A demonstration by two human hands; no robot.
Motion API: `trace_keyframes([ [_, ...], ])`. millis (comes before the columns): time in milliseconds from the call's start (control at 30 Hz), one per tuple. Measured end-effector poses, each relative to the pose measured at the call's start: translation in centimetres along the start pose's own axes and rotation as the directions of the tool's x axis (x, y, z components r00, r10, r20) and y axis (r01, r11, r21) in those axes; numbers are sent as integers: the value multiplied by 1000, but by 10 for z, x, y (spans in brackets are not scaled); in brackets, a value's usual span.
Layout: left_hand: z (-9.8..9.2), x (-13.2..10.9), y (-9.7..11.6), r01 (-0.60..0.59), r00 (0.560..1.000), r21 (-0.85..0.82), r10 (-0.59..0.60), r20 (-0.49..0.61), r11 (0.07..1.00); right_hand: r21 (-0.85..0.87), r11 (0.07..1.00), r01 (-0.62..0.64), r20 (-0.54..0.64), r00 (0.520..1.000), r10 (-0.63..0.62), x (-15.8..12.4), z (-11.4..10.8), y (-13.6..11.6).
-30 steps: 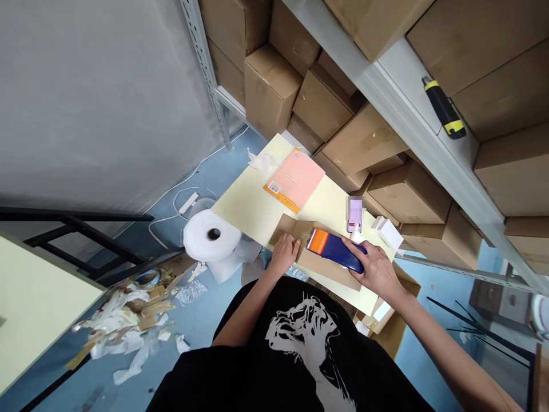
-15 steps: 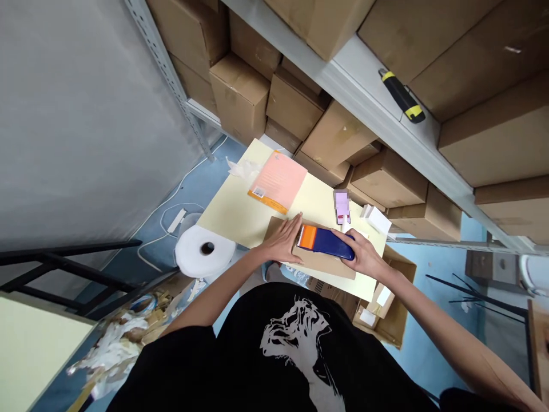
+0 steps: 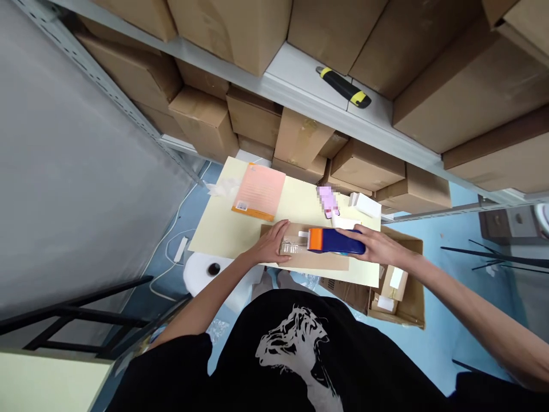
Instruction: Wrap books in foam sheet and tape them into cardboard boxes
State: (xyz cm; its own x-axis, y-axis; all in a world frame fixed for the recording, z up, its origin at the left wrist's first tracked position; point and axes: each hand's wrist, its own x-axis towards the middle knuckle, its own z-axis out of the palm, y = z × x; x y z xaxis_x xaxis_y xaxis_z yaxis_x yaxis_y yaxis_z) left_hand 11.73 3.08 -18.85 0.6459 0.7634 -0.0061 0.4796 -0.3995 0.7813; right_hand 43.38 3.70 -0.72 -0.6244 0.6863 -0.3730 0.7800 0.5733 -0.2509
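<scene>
A flat brown cardboard package [image 3: 319,261] lies on the pale yellow table. My left hand [image 3: 269,246] rests on its left end, thumb and fingers spread apart. In my right hand [image 3: 377,246] is a blue and orange tape dispenser [image 3: 341,241], gripped at its right end with the orange toothed end facing left. It sits low over the package. A shiny strip of clear tape [image 3: 292,246] shows on the cardboard between my left hand and the dispenser. The dispenser hides part of the package.
On the table [image 3: 214,229] are a pink and orange mailer [image 3: 261,191], a phone [image 3: 328,201] and white boxes [image 3: 364,204]. A white roll [image 3: 197,269] stands left, an open carton [image 3: 418,286] right. Above, a shelf holds boxes and a utility knife [image 3: 343,87].
My right hand has drawn the tape dispenser rightward, away from my left hand, and clear tape now shows between them. My left hand stays on the package. The head view has turned.
</scene>
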Motion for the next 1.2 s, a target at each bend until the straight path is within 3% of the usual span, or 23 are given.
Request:
trace_keyframes([
  [100, -3, 0, 3, 55, 998, -7, -55, 35, 998, 4, 999, -44, -7, 999, 44, -52, 0, 42],
  [233, -8, 0, 8, 137, 987, 10, -137, 89, 991, -2, 986, -166, -35, 986, 166, -120, 21, 98],
  [367, -11, 2, 9, 193, 972, 22, -194, 131, 981, 33, 971, -238, -78, 968, 240, -151, 50, 127],
  [600, -7, -1, 17, 267, 959, -87, -256, 119, 960, 114, 970, -213, -75, 972, 222, -139, 93, 146],
  [767, 7, -10, 33, 421, 906, -368, -407, 121, 829, 117, 970, -213, 8, 977, 214, -126, 111, 155],
  [867, 13, -12, 39, 493, 863, -410, -491, 118, 767, 50, 982, -183, 17, 983, 182, -112, 107, 149],
  [1000, 18, -12, 43, 512, 844, -428, -529, 88, 745, -93, 976, -196, -18, 981, 195, -94, 89, 130],
  [1100, 22, -13, 44, 523, 828, -443, -556, 64, 728, -161, 955, -250, -40, 968, 247, -87, 80, 111],
  [1200, 25, -14, 43, 524, 825, -443, -562, 53, 727, -108, 934, -341, -67, 940, 335, -82, 78, 98],
])
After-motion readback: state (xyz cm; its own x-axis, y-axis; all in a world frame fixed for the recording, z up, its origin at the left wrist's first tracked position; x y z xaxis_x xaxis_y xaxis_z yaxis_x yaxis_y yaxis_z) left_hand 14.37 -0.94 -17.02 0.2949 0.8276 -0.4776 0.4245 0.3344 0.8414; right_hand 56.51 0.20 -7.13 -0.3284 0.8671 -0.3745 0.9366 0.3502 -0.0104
